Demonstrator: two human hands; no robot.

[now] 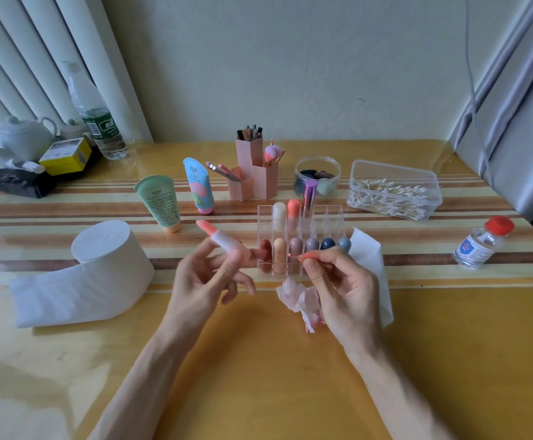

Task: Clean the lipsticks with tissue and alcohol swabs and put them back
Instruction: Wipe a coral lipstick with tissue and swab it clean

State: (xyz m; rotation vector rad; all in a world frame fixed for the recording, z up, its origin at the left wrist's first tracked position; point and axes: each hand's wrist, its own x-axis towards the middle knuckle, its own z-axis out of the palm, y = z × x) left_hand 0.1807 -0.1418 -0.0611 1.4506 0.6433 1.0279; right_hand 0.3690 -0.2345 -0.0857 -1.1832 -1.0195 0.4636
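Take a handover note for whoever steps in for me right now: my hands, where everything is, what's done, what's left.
Left hand: holds an uncapped lipstick, tip up.
Right hand: pinches a swab, tip toward the lipstick.
Rack: nine closed lipsticks, six in front and three behind.
Crumpled tissue lies before the rack; the alcohol bottle stands capped at far right.
Done: tissue used; how many are cleaned is unclear.
Left: swab this one, cap it, put it back.

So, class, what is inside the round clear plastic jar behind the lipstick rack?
Dark blue and mint-green makeup sponges; the shiny purple lipstick tube in front hides some contents.
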